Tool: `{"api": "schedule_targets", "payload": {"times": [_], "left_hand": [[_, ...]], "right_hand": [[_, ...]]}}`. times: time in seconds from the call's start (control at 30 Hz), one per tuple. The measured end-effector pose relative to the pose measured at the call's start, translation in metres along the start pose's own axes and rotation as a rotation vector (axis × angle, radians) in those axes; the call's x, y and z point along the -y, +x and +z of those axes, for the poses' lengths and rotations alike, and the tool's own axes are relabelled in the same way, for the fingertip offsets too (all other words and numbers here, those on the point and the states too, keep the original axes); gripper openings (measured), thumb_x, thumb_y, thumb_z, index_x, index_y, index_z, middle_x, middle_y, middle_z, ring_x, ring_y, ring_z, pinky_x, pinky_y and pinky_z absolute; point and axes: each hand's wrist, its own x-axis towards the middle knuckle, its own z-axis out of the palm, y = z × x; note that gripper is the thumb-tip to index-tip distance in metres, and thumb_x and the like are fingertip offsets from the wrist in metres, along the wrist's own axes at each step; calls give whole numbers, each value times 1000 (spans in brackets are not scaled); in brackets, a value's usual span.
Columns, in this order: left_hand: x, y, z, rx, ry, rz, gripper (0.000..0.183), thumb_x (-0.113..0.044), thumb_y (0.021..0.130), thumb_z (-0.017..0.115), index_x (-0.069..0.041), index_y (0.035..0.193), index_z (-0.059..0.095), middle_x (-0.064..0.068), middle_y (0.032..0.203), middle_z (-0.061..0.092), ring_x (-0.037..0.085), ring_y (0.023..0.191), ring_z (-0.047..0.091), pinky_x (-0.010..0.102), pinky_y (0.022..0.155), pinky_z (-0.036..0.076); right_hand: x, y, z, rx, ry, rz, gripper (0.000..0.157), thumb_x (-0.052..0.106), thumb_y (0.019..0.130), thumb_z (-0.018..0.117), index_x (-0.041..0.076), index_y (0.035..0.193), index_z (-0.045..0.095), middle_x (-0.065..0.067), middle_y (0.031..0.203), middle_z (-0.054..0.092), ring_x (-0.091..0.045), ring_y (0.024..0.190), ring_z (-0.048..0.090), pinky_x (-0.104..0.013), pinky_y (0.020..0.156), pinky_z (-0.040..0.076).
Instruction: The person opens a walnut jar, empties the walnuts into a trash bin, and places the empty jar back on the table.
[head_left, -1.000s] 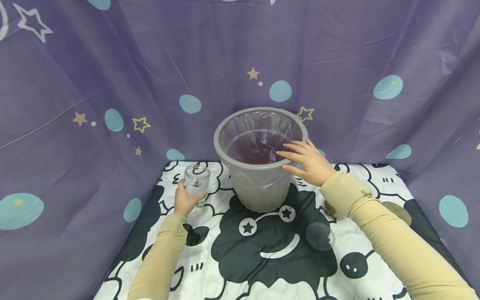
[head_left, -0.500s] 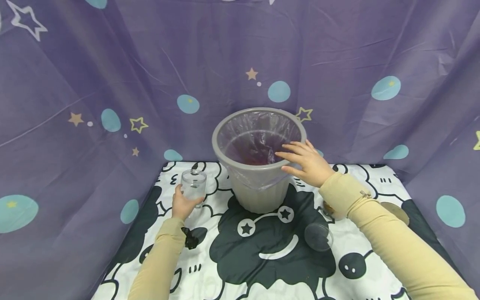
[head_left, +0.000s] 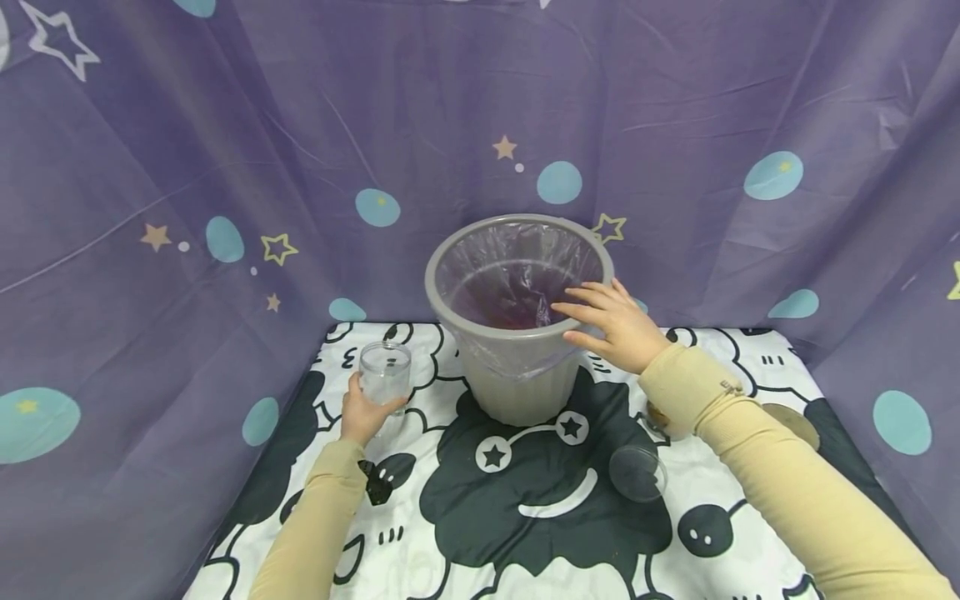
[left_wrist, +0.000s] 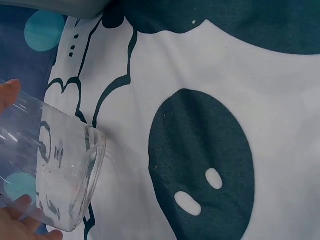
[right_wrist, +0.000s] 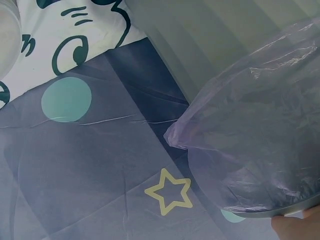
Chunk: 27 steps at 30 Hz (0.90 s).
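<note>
In the head view my left hand (head_left: pixel 365 414) grips a clear cup (head_left: pixel 386 375) left of the bin, thumb on one side and fingers on the other. The left wrist view shows the thick bottom of that clear cup (left_wrist: pixel 67 165) close over the sheet, with fingertips (left_wrist: pixel 22 222) against its wall. My right hand (head_left: pixel 618 329) lies at the right side of the rim of a grey trash bin (head_left: pixel 517 387), its fingers straight and spread over the opening. A thin clear bag (right_wrist: pixel 250 150) lines the bin and folds over the rim; something reddish shows at the bottom.
A round see-through piece (head_left: pixel 637 473) lies on the black-and-white patterned sheet (head_left: pixel 555 575) right of centre. Partly behind the right sleeve are a small amber thing (head_left: pixel 657 417) and a tan disc (head_left: pixel 795 425). A black crumpled-looking item (head_left: pixel 378 483) sits near the left forearm. Purple curtain surrounds the back and sides.
My left hand and the cup have shifted slightly toward me and to the left. The right hand stays at the bin's rim.
</note>
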Motion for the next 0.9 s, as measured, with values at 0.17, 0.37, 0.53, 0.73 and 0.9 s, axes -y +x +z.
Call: {"api": "schedule_targets", "payload": {"times": [0.17, 0.37, 0.53, 0.73, 0.9], "left_hand": [[3, -6, -1, -1, 17, -8, 101, -29, 72, 80, -7, 147, 16, 34, 135, 35, 48, 123, 39, 58, 103, 34], [7, -13, -2, -24, 16, -28, 101, -29, 72, 80, -10, 148, 16, 33, 136, 33, 48, 124, 36, 59, 103, 33], [11, -17, -5, -35, 22, -40, 105, -33, 71, 81, -10, 149, 14, 33, 137, 30, 49, 125, 34, 59, 104, 32], [23, -16, -6, -87, -37, 19, 106, -33, 67, 85, -3, 146, 22, 28, 140, 39, 43, 129, 38, 53, 108, 32], [32, -18, -6, -85, -125, 6, 106, -27, 68, 85, -1, 147, 19, 27, 143, 37, 41, 132, 36, 49, 111, 29]], "right_hand": [[0, 0, -1, 12, 4, 8, 45, 33, 91, 61, 18, 134, 56, -15, 141, 47, -35, 136, 33, -61, 114, 8], [0, 0, -1, 7, -2, 2, 45, 33, 91, 61, 18, 134, 56, -15, 141, 48, -36, 136, 34, -62, 114, 9], [1, 1, -1, 7, 2, 5, 45, 33, 91, 62, 18, 133, 56, -15, 141, 48, -35, 136, 33, -61, 114, 8], [1, 1, -1, 2, -1, 5, 45, 32, 91, 62, 17, 133, 57, -15, 141, 48, -36, 136, 33, -61, 114, 9], [1, 0, 0, -9, -3, -3, 45, 32, 91, 63, 17, 132, 57, -15, 140, 49, -37, 135, 35, -62, 113, 10]]}}
